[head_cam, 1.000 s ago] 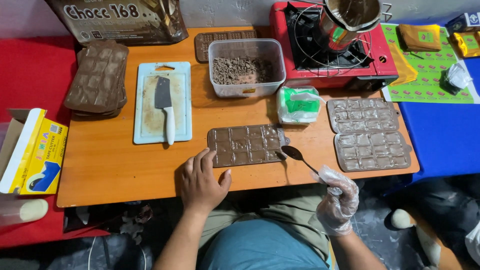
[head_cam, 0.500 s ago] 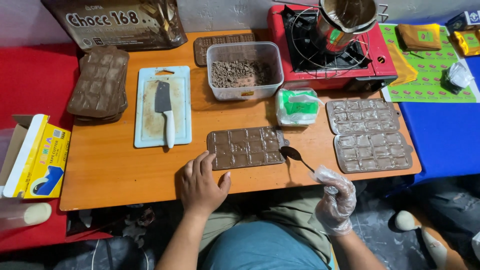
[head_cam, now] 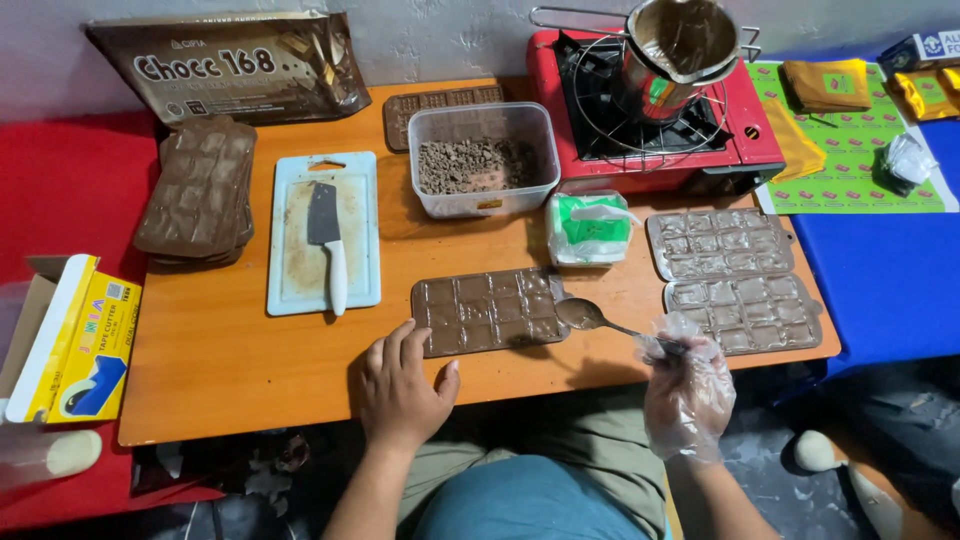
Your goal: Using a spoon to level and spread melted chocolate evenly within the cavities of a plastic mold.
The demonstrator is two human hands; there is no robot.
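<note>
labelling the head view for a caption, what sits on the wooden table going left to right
stack of brown moulds → cutting board with knife → filled chocolate mould → spoon → two filled moulds

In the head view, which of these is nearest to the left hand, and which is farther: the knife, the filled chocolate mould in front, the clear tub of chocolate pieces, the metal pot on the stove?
From the left hand:
1. Filled chocolate mould, just ahead to the right, by the fingertips.
2. Knife, on the white cutting board, ahead to the left.
3. Clear tub, farther back, centre.
4. Metal pot, on the red stove, far right corner.
</note>
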